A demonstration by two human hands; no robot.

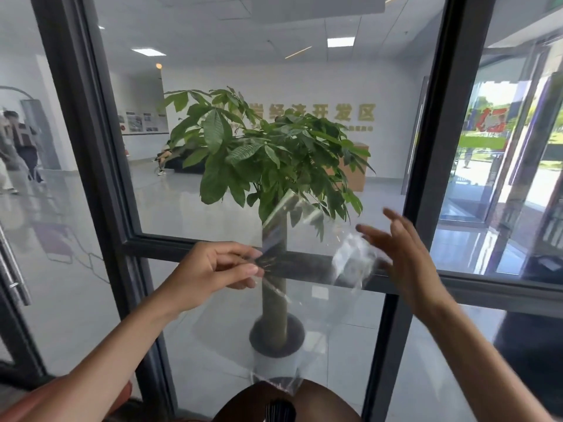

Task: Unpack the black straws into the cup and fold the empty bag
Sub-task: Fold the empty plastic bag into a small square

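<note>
Your left hand [217, 268] pinches clear bag [292, 300] at frame centre, bag hanging down twd cup [316, 400] at bottom edge. Black straws [278, 411] in cup, prob. Right hand [402, 251] open, fingers spread, beside bag.

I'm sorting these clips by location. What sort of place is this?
Probably an office or public building's lobby, seen through a glass partition: a glossy floor, large gold wall lettering, a potted tree, and glass entrance doors to the outdoors.
</note>
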